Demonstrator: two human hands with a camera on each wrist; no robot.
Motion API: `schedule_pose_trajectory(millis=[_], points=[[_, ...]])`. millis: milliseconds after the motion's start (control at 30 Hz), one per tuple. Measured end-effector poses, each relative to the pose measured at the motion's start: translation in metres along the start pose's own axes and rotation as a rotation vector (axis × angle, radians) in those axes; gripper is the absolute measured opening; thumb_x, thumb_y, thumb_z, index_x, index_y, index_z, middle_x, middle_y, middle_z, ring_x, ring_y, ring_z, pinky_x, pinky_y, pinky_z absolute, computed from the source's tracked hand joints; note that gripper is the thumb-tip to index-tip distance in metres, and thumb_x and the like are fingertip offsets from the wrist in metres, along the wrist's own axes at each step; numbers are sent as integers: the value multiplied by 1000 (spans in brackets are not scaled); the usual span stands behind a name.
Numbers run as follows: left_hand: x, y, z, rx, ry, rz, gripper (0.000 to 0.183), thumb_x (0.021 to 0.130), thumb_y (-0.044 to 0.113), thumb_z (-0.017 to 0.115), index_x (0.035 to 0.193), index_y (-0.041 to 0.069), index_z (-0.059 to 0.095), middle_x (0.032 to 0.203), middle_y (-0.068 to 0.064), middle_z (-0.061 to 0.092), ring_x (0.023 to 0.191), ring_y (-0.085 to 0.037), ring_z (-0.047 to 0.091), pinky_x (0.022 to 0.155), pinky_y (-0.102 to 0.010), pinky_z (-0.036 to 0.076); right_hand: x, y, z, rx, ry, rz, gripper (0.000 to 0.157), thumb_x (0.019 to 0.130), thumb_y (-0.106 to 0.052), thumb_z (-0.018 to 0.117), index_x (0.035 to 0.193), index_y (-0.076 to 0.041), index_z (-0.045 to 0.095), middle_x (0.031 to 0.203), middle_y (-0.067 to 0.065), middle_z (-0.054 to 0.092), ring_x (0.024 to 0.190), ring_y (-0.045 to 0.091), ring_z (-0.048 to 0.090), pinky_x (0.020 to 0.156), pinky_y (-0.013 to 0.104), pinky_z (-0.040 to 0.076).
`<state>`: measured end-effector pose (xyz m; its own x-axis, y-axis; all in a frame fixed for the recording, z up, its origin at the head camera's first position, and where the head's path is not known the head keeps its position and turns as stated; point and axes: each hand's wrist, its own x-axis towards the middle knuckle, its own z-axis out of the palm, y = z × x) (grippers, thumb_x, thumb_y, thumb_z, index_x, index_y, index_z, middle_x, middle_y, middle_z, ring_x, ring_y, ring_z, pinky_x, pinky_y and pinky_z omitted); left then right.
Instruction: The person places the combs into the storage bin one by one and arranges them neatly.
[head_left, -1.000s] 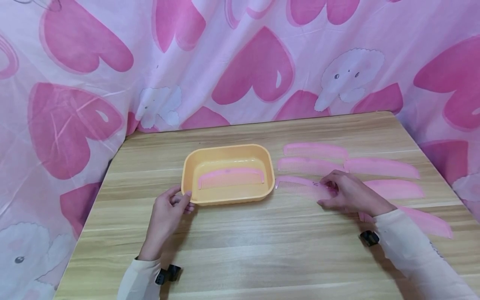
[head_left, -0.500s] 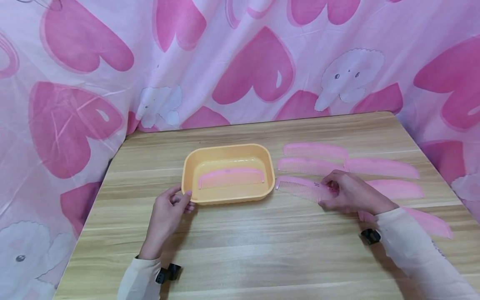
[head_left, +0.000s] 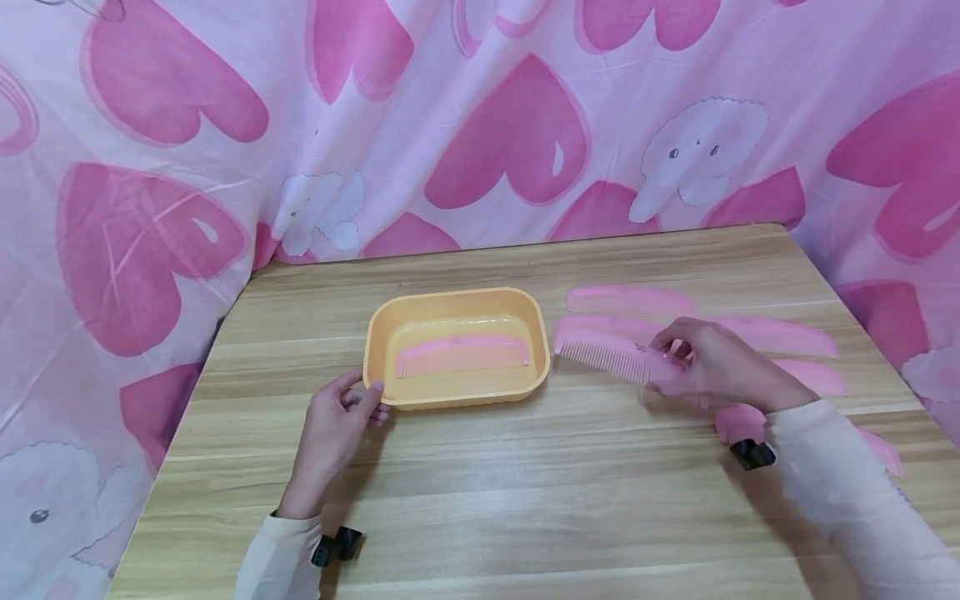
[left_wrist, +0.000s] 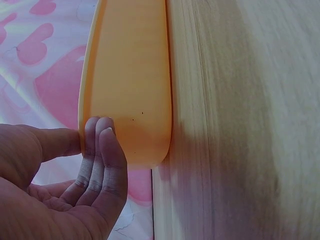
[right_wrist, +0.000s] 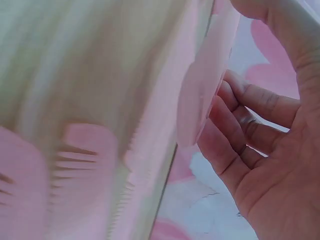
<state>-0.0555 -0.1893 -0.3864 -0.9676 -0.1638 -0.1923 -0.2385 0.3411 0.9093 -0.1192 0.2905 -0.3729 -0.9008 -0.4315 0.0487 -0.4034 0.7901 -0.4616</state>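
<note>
A yellow-orange plastic tray stands on the table with one pink comb lying inside. At its near left corner my left hand pinches the rim; the left wrist view has the thumb on one side of the wall and fingertips against the other. To the right, my right hand grips a second pink comb by one end between thumb and fingers, its teeth pointing down and its free end reaching toward the tray. In the right wrist view this comb stands on edge before the fingers.
Several more pink combs lie on the right of the wooden table, among them a back one and a right one. The right forearm partly covers others. A pink heart-patterned cloth hangs behind the table.
The right hand has lifted the near comb off the table and moved slightly back and right; the comb now overlaps the one behind it. The left hand and tray stay put.
</note>
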Motion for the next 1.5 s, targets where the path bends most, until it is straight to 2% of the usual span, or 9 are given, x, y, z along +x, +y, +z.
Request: schedule_pose_trajectory(millis=[200, 400, 667, 767, 933, 1067, 1300, 1500], points=[[1, -1, -1, 7, 3, 4, 42, 103, 13, 62, 138, -7, 53, 86, -17, 73, 72, -13, 70, 67, -23, 61, 12, -6, -14, 38, -6, -22, 43, 70, -25, 93, 102, -8, 71, 96, -1, 69, 84, 15, 64, 71, 32, 58], [1, -2, -1, -3, 2, 13, 39, 102, 11, 61, 136, -8, 55, 85, -19, 73, 71, -14, 70, 67, -24, 62, 32, -21, -20, 39, -10, -65, 37, 68, -20, 91, 98, -10, 71, 94, -2, 69, 83, 14, 65, 68, 29, 57], [1, -2, 0, -6, 6, 14, 39, 102, 9, 61, 136, -9, 55, 83, -17, 73, 70, -13, 69, 66, -24, 62, 69, -51, -22, 21, -90, -80, 44, 70, -23, 92, 105, -5, 72, 98, 5, 70, 90, 23, 66, 76, 38, 59], [2, -2, 1, -3, 5, 17, 38, 102, 9, 61, 135, -9, 55, 82, -16, 73, 70, -13, 70, 66, -24, 62, 83, -61, -18, 42, -113, -101, 44, 70, -22, 91, 105, -4, 72, 99, 5, 70, 91, 23, 66, 77, 38, 59], [2, -3, 1, 8, 9, 14, 38, 102, 9, 61, 135, -8, 56, 82, -17, 73, 69, -13, 69, 65, -24, 61, 108, -77, -8, 64, -127, -189, 40, 70, -24, 90, 102, -9, 73, 95, 0, 69, 89, 20, 66, 76, 36, 59], [2, -3, 1, 22, 10, 2, 37, 102, 10, 61, 135, -7, 56, 82, -15, 73, 69, -13, 69, 65, -25, 62, 124, -91, -1, 72, -164, -235, 41, 71, -30, 89, 103, -9, 73, 98, 0, 70, 90, 20, 66, 79, 38, 59], [1, -3, 0, 19, 2, 7, 36, 102, 11, 61, 134, -6, 57, 85, -18, 74, 70, -14, 70, 66, -25, 62, 145, -114, 12, 87, -212, -239, 46, 70, -32, 90, 105, -9, 71, 101, 0, 67, 90, 18, 62, 79, 33, 56], [1, -3, 0, 13, 5, 8, 37, 102, 10, 61, 134, -7, 56, 83, -17, 73, 69, -13, 70, 66, -26, 62, 159, -129, 24, 77, -243, -239, 51, 70, -32, 90, 108, -6, 70, 98, 2, 65, 82, 18, 56, 73, 30, 52]])
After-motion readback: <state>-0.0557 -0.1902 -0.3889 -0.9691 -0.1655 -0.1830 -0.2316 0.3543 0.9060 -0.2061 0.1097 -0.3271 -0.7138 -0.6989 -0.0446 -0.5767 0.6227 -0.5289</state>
